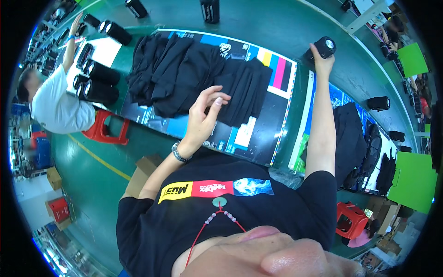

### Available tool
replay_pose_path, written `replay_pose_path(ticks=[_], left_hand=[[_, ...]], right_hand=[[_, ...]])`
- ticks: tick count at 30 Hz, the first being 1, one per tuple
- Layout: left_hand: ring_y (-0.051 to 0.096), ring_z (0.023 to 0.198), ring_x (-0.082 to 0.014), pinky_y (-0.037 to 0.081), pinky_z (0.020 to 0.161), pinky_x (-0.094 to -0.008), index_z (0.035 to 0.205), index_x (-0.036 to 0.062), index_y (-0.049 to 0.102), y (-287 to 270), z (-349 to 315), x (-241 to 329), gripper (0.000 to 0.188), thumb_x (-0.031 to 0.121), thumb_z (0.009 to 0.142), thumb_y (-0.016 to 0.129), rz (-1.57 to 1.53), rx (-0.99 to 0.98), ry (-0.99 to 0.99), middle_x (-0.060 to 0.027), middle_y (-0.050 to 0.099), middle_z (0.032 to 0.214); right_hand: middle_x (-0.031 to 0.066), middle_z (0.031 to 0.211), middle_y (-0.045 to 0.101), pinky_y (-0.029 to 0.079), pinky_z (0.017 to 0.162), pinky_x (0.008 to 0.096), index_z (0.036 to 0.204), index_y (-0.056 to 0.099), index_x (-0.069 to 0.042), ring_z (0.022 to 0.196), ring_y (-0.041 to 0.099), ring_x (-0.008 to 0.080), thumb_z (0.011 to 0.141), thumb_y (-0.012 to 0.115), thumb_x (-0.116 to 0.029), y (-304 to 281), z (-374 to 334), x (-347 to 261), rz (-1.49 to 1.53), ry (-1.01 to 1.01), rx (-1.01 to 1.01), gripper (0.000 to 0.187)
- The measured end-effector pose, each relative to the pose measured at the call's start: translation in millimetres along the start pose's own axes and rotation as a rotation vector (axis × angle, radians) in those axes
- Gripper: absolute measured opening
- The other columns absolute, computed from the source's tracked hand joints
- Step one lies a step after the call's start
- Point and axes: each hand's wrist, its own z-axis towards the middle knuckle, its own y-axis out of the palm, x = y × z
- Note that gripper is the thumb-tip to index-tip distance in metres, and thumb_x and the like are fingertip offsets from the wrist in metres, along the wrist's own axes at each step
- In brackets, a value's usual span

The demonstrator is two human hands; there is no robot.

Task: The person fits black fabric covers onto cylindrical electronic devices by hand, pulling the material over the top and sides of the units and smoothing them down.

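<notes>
My right hand (322, 63) reaches out to the far right and grips a black cylindrical speaker (326, 45), its round end showing a silvery disc. The fingers wrap the speaker's side and are partly hidden behind it. Over the near edge of the black fabric pieces hovers my left hand (206, 110), with fingers loosely bent and nothing visible in it. A rumpled heap of black fabric (173, 76) lies left of it, and a flatter stack of black fabric (244, 90) sits just beyond. Both rest on a printed sheet (263, 150) on the table.
More black speakers (102, 92) stand at the left, near a co-worker in a white shirt (60, 104). A red stool (107, 127) is below. At right lie another black fabric pile (347, 131) and a speaker (378, 103). Another speaker (210, 11) stands at the far edge.
</notes>
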Motion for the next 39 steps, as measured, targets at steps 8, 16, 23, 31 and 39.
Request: replay_pose_path(ticks=[8, 16, 23, 31, 39], left_hand=[[0.064, 0.093, -0.0150, 0.048, 0.082, -0.0272, 0.120, -0.0028, 0.051, -12.7, -7.6, -15.7, 0.028, 0.005, 0.094, 0.051, 0.117, -0.025, 0.023, -0.0113, 0.067, 0.102], [0.064, 0.089, -0.0155, 0.049, 0.079, -0.0277, 0.118, -0.0029, 0.054, -17.2, 8.8, -22.4, 0.028, 0.003, 0.090, 0.056, 0.108, -0.143, 0.055, -0.0112, 0.068, 0.100], [0.060, 0.103, -0.0178, 0.048, 0.087, -0.0299, 0.125, -0.0030, 0.048, -17.5, 40.1, -11.9, 0.036, 0.007, 0.091, 0.058, -0.166, -0.190, -0.011, -0.0139, 0.062, 0.113], [0.052, 0.117, -0.0268, 0.044, 0.096, -0.0357, 0.131, -0.0022, 0.042, -9.6, 54.6, -12.2, 0.061, 0.024, 0.084, 0.072, -0.172, 0.111, 0.107, -0.0190, 0.051, 0.124], [0.059, 0.093, -0.0065, 0.048, 0.080, -0.0209, 0.106, -0.0013, 0.060, -9.9, 59.0, -7.8, 0.018, 0.012, 0.095, 0.056, -0.748, -0.013, -0.274, -0.0024, 0.065, 0.099]], right_hand=[[0.0042, 0.076, 0.061, 0.046, 0.066, 0.0291, 0.085, 0.061, -0.003, 0.071, 0.056, 0.0140, 0.080, 0.075, -0.024, 25.3, -182.7, -89.9, 0.022, -0.024, -0.213, 0.026], [0.0032, 0.073, 0.055, 0.041, 0.063, 0.0281, 0.079, 0.059, -0.001, 0.069, 0.050, 0.0140, 0.075, 0.077, -0.016, 32.5, -244.3, -133.4, 0.017, -0.056, -0.314, 0.024], [0.0111, 0.099, 0.066, 0.053, 0.081, 0.0324, 0.106, 0.059, -0.003, 0.087, 0.067, 0.0211, 0.089, 0.054, -0.013, 13.8, -225.0, -180.1, 1.008, 0.537, -0.391, 0.021], [0.0196, 0.122, 0.058, 0.046, 0.096, 0.0436, 0.127, 0.048, 0.002, 0.110, 0.058, 0.0336, 0.086, 0.050, -0.023, 25.0, -232.8, -210.9, 1.430, 0.593, -0.418, 0.049], [0.0204, 0.126, 0.054, 0.048, 0.093, 0.0411, 0.130, 0.043, 0.005, 0.108, 0.057, 0.0309, 0.086, 0.044, -0.014, 34.4, -242.5, -177.8, 1.485, 0.612, -0.483, 0.049]])
